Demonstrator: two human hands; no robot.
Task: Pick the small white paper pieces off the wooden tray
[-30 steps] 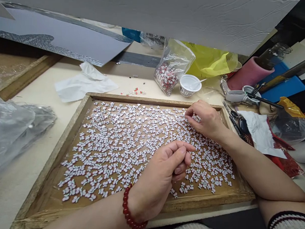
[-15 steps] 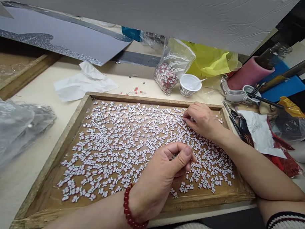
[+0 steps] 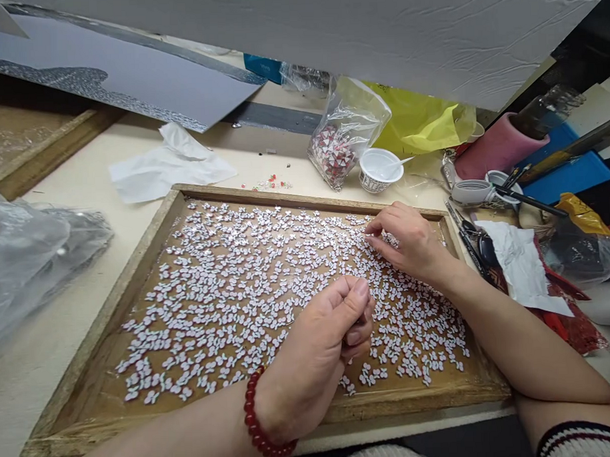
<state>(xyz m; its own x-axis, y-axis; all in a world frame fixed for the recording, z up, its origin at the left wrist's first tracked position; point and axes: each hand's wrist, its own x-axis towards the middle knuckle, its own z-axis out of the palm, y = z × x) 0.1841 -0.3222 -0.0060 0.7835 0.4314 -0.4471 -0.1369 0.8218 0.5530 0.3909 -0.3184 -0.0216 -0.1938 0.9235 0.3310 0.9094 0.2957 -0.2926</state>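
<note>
A shallow wooden tray [image 3: 111, 288] holds many small white, cherry-shaped pieces [image 3: 227, 291], lying flat and spread over its brown base. My left hand [image 3: 333, 327], with a red bead bracelet [image 3: 256, 423] at the wrist, is closed in a loose fist above the tray's front middle. Its curled fingers hide whatever is inside. Over the far right part of the tray is my right hand [image 3: 403, 242], low over the pieces. Its thumb and forefinger are bent, with a small gap between them, and no piece shows in its grip.
Behind the tray stand a clear bag [image 3: 337, 147] of red-and-white pieces and a white cup [image 3: 380, 169] with a spoon. A tissue [image 3: 170, 166] lies at the back left, a plastic bag [image 3: 36, 258] at the left. Tools and crumpled paper [image 3: 519, 261] crowd the right side.
My left hand has moved slightly left and its fingers have curled in more. My right hand stays in nearly the same spot, its thumb and forefinger slightly farther apart.
</note>
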